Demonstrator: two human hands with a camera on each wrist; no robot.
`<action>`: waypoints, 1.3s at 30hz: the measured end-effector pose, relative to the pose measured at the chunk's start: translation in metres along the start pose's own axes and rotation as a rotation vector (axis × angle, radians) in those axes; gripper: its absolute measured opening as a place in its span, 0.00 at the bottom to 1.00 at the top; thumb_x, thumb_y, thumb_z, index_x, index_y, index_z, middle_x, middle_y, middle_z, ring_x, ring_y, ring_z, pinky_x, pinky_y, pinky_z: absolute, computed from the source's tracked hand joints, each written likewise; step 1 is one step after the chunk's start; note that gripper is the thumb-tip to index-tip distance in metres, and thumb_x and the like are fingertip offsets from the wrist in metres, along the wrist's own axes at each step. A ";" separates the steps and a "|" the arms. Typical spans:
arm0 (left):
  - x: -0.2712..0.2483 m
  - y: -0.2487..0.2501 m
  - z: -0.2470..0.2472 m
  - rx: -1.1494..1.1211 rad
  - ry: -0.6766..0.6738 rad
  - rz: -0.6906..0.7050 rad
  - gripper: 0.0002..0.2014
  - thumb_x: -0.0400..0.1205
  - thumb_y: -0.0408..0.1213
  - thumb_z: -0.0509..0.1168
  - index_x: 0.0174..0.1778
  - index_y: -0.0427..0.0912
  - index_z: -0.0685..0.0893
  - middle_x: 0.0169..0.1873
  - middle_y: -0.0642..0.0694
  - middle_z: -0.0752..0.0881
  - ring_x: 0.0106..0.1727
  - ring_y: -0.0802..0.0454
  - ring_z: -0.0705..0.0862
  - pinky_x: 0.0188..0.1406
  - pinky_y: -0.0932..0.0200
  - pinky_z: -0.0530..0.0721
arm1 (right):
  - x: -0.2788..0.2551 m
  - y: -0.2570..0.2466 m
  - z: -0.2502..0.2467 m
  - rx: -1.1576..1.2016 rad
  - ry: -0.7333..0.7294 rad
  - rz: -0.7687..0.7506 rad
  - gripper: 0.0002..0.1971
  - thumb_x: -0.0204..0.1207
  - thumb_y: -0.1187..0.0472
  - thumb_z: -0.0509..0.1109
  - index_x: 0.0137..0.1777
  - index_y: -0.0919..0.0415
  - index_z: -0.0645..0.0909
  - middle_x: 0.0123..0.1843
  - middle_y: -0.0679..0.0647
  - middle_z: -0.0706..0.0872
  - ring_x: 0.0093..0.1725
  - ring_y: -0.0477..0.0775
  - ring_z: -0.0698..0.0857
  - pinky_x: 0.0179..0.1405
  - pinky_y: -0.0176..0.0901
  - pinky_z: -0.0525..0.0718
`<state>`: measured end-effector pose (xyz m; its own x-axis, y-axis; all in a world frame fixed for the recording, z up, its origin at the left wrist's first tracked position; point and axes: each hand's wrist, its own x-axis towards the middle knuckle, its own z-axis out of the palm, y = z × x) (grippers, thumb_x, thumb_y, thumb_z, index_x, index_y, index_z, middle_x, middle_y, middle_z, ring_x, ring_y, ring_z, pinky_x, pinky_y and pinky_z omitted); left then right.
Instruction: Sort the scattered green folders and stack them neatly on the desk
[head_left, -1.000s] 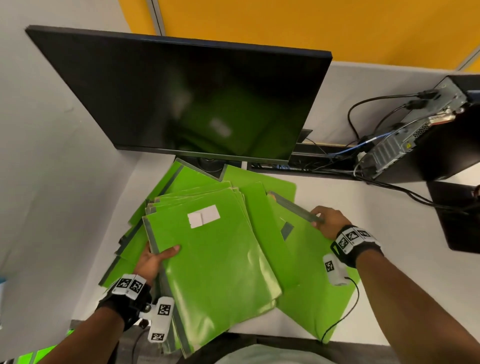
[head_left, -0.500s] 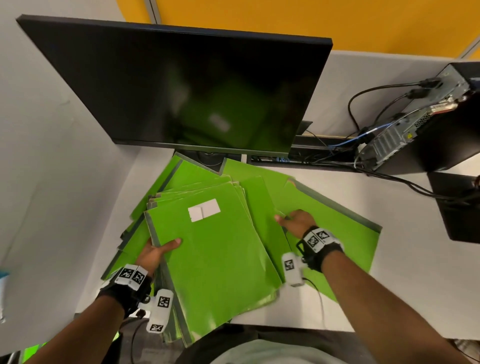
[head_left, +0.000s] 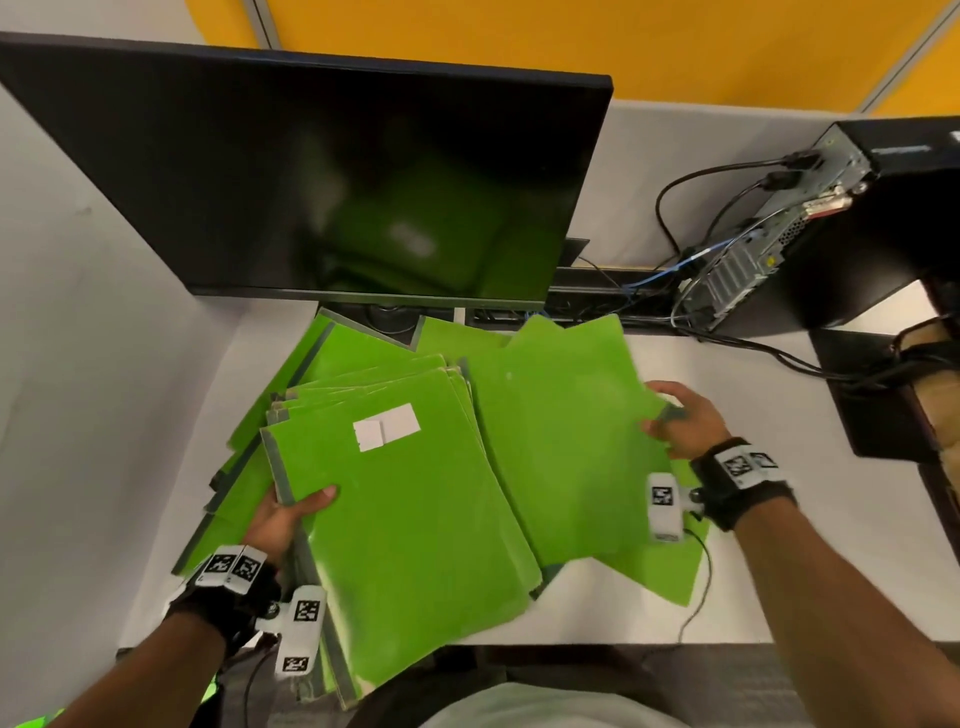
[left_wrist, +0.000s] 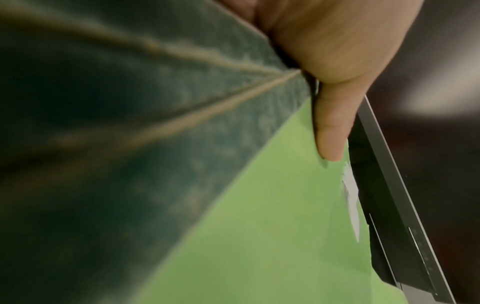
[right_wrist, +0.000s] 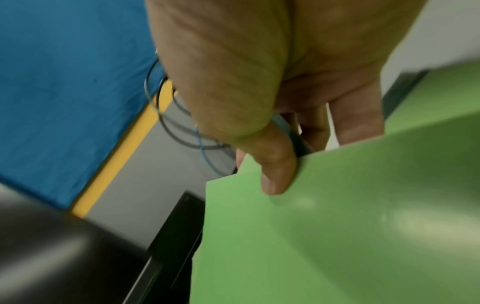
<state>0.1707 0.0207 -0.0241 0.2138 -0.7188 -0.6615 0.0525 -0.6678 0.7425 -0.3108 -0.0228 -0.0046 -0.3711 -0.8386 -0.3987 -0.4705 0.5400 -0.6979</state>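
A pile of green folders (head_left: 410, 509) lies at the desk's front left, its top one bearing a white label (head_left: 387, 426). My left hand (head_left: 283, 519) grips the pile's grey spine edge (left_wrist: 182, 133), thumb (left_wrist: 330, 131) on top. My right hand (head_left: 680, 421) pinches the right edge of a single green folder (head_left: 561, 441), held lifted and tilted over the pile's right side; in the right wrist view the thumb (right_wrist: 275, 170) presses its green face (right_wrist: 350, 226). More green folders (head_left: 337, 353) fan out underneath and behind.
A large black monitor (head_left: 322, 176) stands right behind the folders. A computer tower (head_left: 841, 223) with cables (head_left: 691, 208) sits at the back right. A dark object (head_left: 883, 389) lies at the right edge. White desk (head_left: 769, 545) shows to the right of the folders.
My right hand has picked up one folder from the right side and swung it up and over toward the pile. The left hand stays on the pile's spine.
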 end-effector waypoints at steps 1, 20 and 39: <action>-0.001 0.001 0.004 -0.006 -0.016 0.014 0.24 0.76 0.29 0.71 0.68 0.40 0.74 0.57 0.40 0.82 0.55 0.44 0.80 0.54 0.50 0.74 | -0.001 0.005 -0.017 -0.002 0.031 0.009 0.24 0.69 0.73 0.75 0.62 0.51 0.81 0.37 0.62 0.83 0.33 0.55 0.82 0.27 0.39 0.83; 0.042 -0.024 0.027 -0.076 -0.056 -0.089 0.46 0.66 0.75 0.63 0.75 0.49 0.73 0.72 0.45 0.78 0.71 0.41 0.77 0.74 0.39 0.69 | 0.002 0.005 -0.099 -0.221 0.240 0.076 0.18 0.75 0.66 0.63 0.62 0.55 0.85 0.51 0.68 0.89 0.50 0.64 0.88 0.52 0.47 0.85; -0.004 -0.004 0.047 0.019 0.024 0.195 0.28 0.88 0.50 0.43 0.84 0.46 0.49 0.83 0.47 0.55 0.83 0.50 0.55 0.80 0.49 0.54 | -0.073 -0.026 0.156 -0.226 -0.171 -0.005 0.24 0.83 0.57 0.62 0.78 0.61 0.70 0.75 0.62 0.76 0.72 0.62 0.77 0.68 0.46 0.74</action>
<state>0.1238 0.0169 -0.0292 0.2414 -0.8304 -0.5022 -0.0104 -0.5197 0.8543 -0.1468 0.0129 -0.0496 -0.2374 -0.8306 -0.5037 -0.6457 0.5224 -0.5570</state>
